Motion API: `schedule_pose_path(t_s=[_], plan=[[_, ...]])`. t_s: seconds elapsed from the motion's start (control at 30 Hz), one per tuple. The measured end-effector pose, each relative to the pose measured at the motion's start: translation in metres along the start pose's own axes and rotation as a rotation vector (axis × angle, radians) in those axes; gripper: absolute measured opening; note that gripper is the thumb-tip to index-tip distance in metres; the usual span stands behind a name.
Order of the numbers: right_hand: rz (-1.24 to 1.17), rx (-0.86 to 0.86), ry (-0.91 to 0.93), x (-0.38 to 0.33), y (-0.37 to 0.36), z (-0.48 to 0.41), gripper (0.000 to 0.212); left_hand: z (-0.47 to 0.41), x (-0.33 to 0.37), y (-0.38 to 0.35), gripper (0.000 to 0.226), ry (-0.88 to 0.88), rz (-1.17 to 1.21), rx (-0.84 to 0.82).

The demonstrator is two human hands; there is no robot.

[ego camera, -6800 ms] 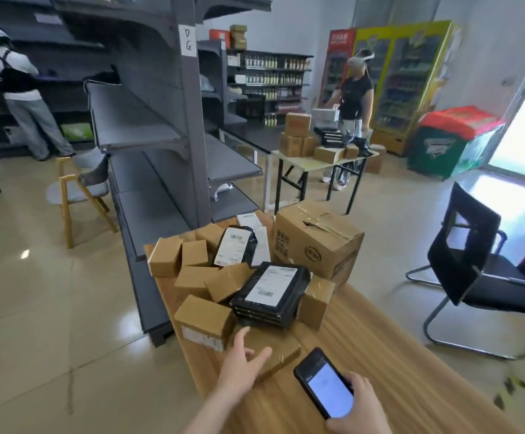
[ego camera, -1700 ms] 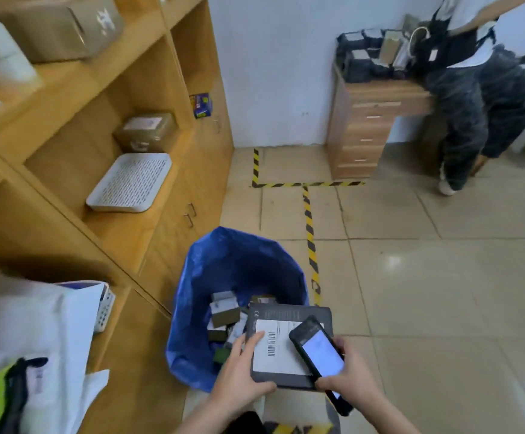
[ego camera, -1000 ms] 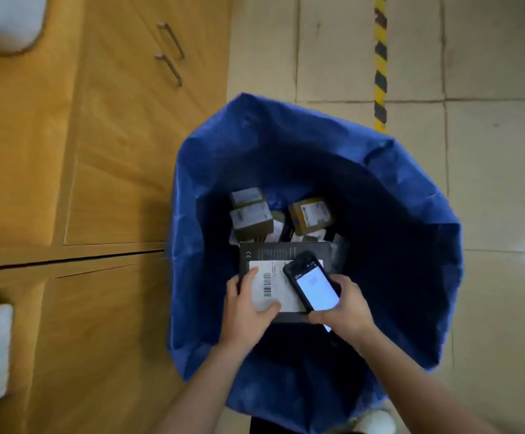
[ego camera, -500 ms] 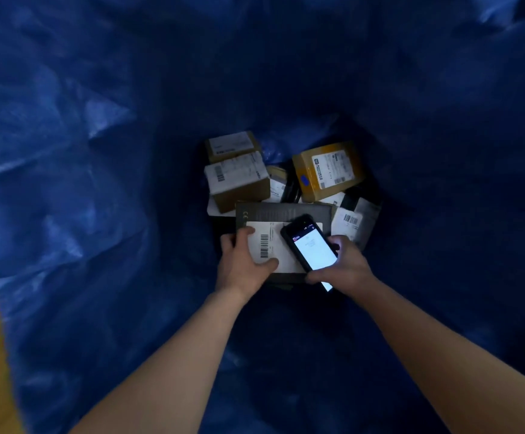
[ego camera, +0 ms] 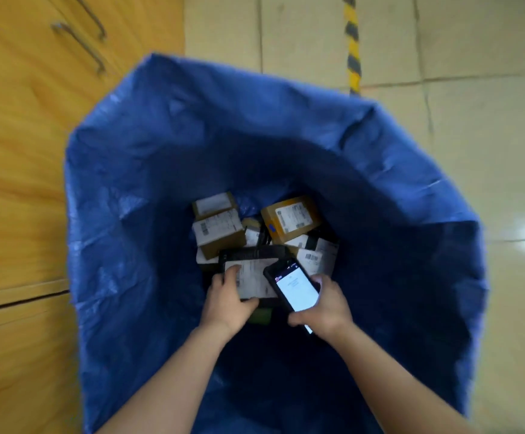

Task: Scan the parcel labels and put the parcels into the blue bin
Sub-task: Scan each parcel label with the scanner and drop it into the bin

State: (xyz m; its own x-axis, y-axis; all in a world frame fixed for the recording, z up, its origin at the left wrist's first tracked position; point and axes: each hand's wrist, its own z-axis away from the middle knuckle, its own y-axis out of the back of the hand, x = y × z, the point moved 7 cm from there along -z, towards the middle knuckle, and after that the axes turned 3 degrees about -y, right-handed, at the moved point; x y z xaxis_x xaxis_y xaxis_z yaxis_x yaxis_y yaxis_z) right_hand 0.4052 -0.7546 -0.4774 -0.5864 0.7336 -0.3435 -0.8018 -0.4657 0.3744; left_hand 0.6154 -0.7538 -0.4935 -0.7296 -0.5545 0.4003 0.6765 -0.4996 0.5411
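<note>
Parcel [ego camera: 255, 277] looks flat, stiff, probably light; the left hand [ego camera: 228, 303] pinches its near edge, low in the bin [ego camera: 129, 183]. The right hand [ego camera: 324, 308] beside it grips a phone [ego camera: 295, 288].

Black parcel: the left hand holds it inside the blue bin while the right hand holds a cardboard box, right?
No: the head view shows the right hand holding a phone; the left hand holds the black parcel inside the blue bin.
</note>
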Motion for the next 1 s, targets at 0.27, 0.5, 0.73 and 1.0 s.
schedule_pose_path(t_s=[0.27,0.5,0.73,1.0], plan=[[-0.103,0.153,0.120,-0.005,0.099,0.165,0.095,0.133,0.111,0.048,0.042,-0.229,-0.122,0.019],[-0.239,0.378,0.233,0.065,0.216,0.304,0.089,0.253,0.220,0.044,0.029,-0.486,-0.226,0.078],[-0.401,0.624,0.135,0.223,0.338,0.446,0.085,0.387,0.365,-0.056,0.033,-0.749,-0.276,0.006],[-0.538,0.903,0.004,0.420,0.420,0.589,0.084,0.541,0.500,-0.233,0.036,-0.972,-0.339,-0.248]])
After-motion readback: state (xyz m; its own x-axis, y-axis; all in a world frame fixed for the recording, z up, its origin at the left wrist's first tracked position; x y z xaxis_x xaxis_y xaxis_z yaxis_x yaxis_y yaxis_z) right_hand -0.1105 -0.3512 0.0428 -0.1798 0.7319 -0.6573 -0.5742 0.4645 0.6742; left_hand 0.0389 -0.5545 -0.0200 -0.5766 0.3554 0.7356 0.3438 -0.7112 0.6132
